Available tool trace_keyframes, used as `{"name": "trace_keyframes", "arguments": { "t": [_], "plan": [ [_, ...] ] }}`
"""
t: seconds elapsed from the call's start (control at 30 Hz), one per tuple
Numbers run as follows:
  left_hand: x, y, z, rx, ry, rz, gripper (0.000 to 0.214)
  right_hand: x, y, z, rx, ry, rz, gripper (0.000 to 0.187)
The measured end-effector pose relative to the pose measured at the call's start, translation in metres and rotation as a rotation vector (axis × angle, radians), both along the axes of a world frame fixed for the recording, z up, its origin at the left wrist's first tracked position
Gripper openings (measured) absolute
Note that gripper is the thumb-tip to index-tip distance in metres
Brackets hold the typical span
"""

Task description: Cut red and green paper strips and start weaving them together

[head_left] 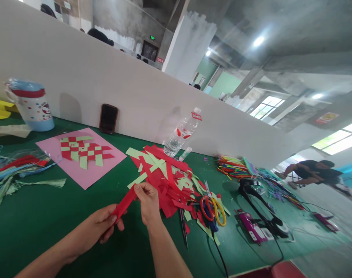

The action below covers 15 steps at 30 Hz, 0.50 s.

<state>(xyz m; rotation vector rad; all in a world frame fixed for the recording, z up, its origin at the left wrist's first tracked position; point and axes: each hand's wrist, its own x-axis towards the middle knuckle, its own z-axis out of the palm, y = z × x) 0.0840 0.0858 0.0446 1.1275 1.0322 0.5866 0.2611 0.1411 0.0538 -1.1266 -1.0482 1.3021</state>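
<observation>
A red paper strip [125, 203] stretches between my hands above the green table [63, 218]. My left hand [108, 224] pinches its lower end, and the fingers of my right hand [147, 201] close on its upper end. Just beyond my right hand lies a heap of red and pale green paper scraps [167, 173]. Scissors with red and yellow handles [219, 211] rest on the heap's right side. Farther left, a woven red and green paper piece [82, 150] sits on a pink sheet [87, 179].
A phone [108, 119] and a water bottle [181, 133] lean near the low partition [135, 96]. A glue stick [185, 154], a blue and white cup [34, 108], tassels [16, 173], a black headset-like strap [263, 208] and a purple box [253, 227] lie around. A person [315, 173] sits far right.
</observation>
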Motion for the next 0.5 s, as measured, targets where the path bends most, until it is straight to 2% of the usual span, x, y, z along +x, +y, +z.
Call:
{"name": "trace_keyframes", "arguments": {
  "t": [0.13, 0.37, 0.5],
  "plan": [
    [0.0000, -0.0006, -0.0041, 0.005, -0.016, -0.019, 0.063, -0.0008, -0.0007, 0.0015, -0.010, -0.004, 0.016, 0.039],
    [0.0013, -0.0009, -0.0067, -0.001, -0.038, -0.018, 0.062, 0.0013, -0.0001, -0.0016, 0.031, -0.041, -0.040, 0.037],
    [0.0002, 0.0003, -0.0045, -0.003, -0.038, 0.026, 0.062, 0.0006, -0.0010, -0.0009, -0.022, -0.011, 0.088, 0.048]
  ]
}}
